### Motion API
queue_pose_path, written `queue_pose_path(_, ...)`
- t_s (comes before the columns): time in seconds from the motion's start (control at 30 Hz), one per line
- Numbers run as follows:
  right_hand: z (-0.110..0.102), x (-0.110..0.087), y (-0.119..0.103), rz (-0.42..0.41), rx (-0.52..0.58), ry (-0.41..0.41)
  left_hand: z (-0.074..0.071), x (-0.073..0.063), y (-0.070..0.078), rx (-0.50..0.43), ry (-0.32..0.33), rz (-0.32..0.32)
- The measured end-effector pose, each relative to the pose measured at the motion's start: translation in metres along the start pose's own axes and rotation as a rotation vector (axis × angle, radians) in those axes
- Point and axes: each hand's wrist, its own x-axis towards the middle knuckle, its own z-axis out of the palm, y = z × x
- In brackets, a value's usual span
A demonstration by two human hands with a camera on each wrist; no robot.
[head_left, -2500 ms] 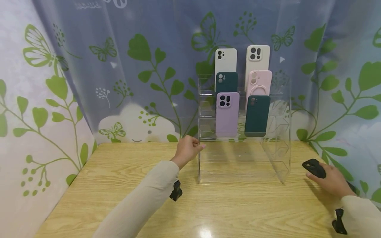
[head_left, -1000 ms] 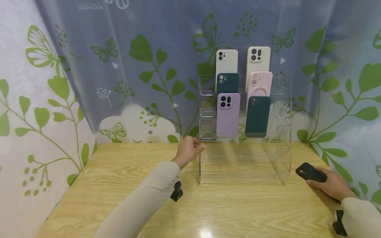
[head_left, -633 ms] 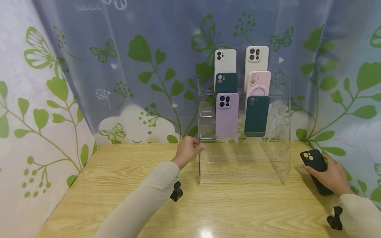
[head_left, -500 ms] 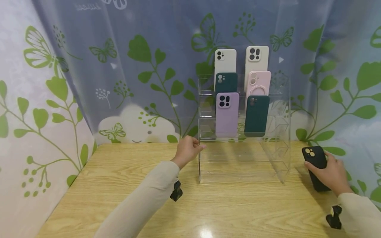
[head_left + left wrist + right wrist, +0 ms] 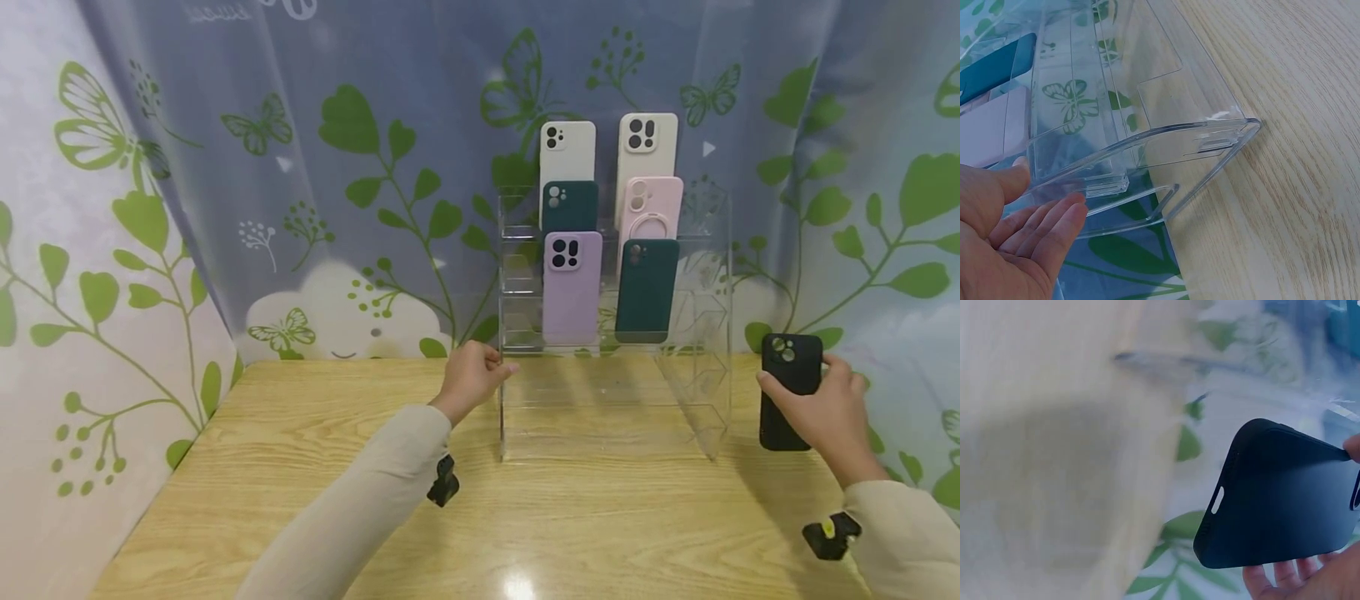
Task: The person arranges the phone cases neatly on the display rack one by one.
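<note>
Between thumb and fingers, my right hand holds a black phone case by its long sides, upright to the right of the stand. In the right wrist view, the black phone case shows its flat back and a slot in its bottom edge. At the left side of the clear acrylic stand, my left hand pinches the side panel's edge. The left wrist view has the thumb and fingers of the left hand on either side of that edge.
Several phone cases stand in the stand's tiers: white, cream, dark green, pink, lilac and another dark green. The wooden table meets a patterned curtain behind and at the sides.
My right hand has raised the black phone case from low at the right, turning it from lying tilted to upright. My left hand stays at the stand's edge.
</note>
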Motion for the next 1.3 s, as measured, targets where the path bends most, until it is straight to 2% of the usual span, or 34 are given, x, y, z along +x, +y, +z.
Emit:
queue_pose_path(0.3, -0.003, -0.012, -0.048, -0.049, 0.079, 0.046, 0.001, 0.000, 0.000, 0.007, 0.006, -0.004)
queue_pose_path(0.53, 0.005, -0.019, -0.084, -0.121, 0.128, 0.105, 0.001, 0.000, -0.001, 0.012, 0.011, 0.002)
queue_pose_path(0.67, 0.013, -0.021, -0.104, -0.145, 0.174, 0.111, 0.001, 0.000, -0.001, 0.010, 0.014, 0.005)
queue_pose_path(0.9, 0.036, -0.027, -0.139, -0.201, 0.287, 0.120, 0.002, 0.000, 0.000, 0.007, 0.011, -0.002)
queue_pose_path(1.17, 0.074, -0.030, -0.172, -0.270, 0.367, 0.261, 0.001, 0.000, 0.000, 0.012, 0.013, 0.012)
queue_pose_path(1.3, 0.097, -0.029, -0.182, -0.303, 0.418, 0.306, 0.001, 0.000, 0.000, 0.009, 0.014, 0.018)
